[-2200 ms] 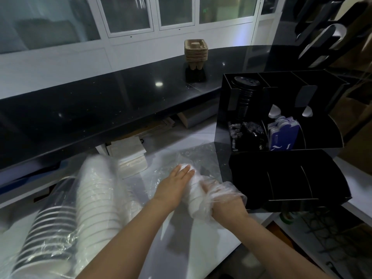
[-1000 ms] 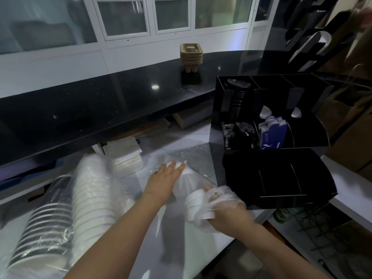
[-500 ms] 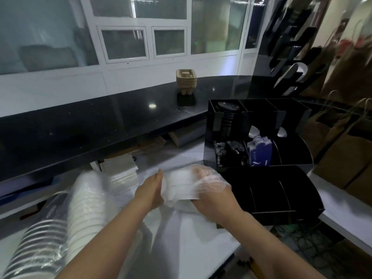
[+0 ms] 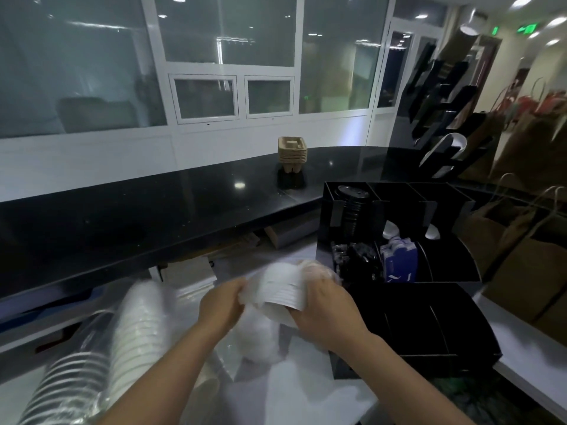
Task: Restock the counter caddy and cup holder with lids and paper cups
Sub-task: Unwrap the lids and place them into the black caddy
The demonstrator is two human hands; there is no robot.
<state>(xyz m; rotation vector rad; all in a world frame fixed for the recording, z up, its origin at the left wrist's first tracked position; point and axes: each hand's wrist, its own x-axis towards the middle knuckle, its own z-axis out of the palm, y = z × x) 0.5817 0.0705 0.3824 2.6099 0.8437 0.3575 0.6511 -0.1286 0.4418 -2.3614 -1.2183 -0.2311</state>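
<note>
short stack of white paper cups (image 4: 283,291) held above the white work surface (image 4: 306,394), just left of the black counter caddy (image 4: 408,317), lying on its side with rims toward the right. clear plastic sleeve (image 4: 257,335) partly over the stack and trailing down below it. right hand (image 4: 325,305) wraps the rim end of the stack, fingers curled over the top, thumb underneath; firm hold. left hand (image 4: 222,302) at the other end, fingers curled and pinching the plastic against the stack; exact finger contact blurred. both hands level with each other, stack between them. caddy's rear left compartment holds a stack of black lids (image 4: 352,210); blue packets (image 4: 399,259) in a middle compartment. two longer sleeved stacks of cups (image 4: 135,326) lie on the surface at far left, well apart from the hands. cardboard drink carriers (image 4: 292,153) on the black counter (image 4: 153,210) behind.
</note>
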